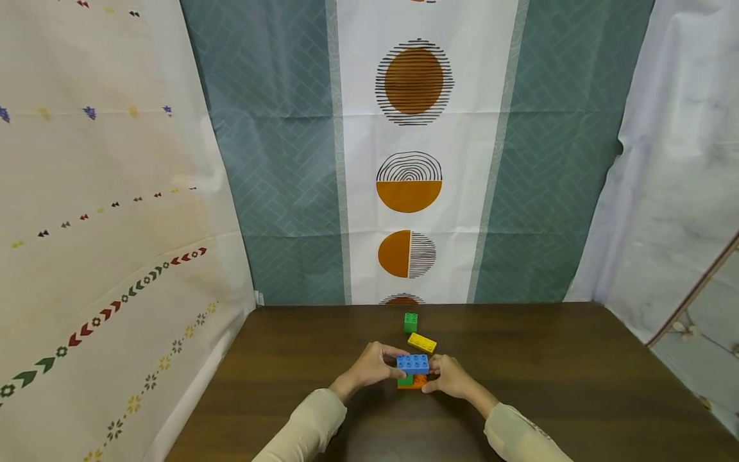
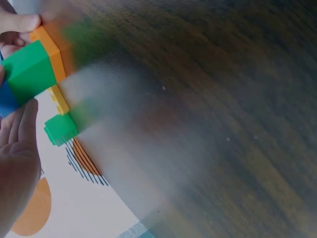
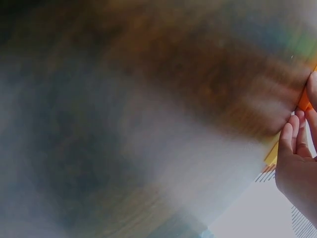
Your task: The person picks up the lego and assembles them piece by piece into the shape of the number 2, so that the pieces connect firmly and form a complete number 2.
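My left hand (image 1: 372, 367) pinches a blue toy building brick (image 1: 412, 364) between thumb and fingers at its left end. Beneath the blue brick is a green brick (image 1: 405, 380), which stands on the left part of an orange brick (image 1: 420, 382). My right hand (image 1: 453, 378) grips the orange brick from the right, thumb at its near right corner. From the side, the left wrist view shows the green brick (image 2: 32, 69) between the blue brick (image 2: 7, 101) and the orange brick (image 2: 53, 54). In the right wrist view, fingertips touch the orange brick's edge (image 3: 303, 103).
Just beyond the hands, a yellow brick (image 1: 422, 342) lies at a slant on the dark wooden table (image 1: 288, 359). Farther back, a small green brick (image 1: 410, 322) sits near the table's rear edge. Patterned cloths hang behind the table and at both sides.
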A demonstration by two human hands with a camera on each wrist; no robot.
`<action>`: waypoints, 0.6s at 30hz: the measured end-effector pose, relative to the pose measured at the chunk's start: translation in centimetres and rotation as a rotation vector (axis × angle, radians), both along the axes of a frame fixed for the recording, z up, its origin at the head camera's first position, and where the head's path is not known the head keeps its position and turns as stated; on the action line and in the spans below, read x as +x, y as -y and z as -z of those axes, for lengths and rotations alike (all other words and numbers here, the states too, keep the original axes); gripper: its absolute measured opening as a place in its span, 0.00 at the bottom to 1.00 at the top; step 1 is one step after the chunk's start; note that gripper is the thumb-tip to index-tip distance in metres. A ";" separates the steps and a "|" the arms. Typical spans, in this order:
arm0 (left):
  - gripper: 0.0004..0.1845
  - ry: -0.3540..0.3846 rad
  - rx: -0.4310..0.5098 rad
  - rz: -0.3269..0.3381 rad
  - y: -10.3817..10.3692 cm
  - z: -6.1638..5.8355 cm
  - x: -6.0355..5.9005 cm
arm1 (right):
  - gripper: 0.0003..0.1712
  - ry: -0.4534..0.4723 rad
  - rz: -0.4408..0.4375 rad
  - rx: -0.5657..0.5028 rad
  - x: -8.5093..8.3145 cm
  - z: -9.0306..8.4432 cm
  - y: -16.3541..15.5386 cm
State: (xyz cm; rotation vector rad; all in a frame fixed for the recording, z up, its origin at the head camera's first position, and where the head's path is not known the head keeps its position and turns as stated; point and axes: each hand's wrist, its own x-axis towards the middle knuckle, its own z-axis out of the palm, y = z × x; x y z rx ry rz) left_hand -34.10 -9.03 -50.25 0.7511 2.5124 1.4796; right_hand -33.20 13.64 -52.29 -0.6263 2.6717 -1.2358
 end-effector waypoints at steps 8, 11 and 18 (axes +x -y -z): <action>0.18 0.052 0.036 -0.025 0.6 0.2 0.2 | 0.23 0.013 0.020 0.001 0.5 0.0 0.7; 0.18 0.067 0.035 -0.040 0.7 0.2 0.0 | 0.24 0.018 0.036 0.003 0.5 -0.2 0.9; 0.18 0.070 0.042 -0.040 0.1 0.0 -0.1 | 0.24 0.033 0.058 0.031 0.3 -0.6 0.4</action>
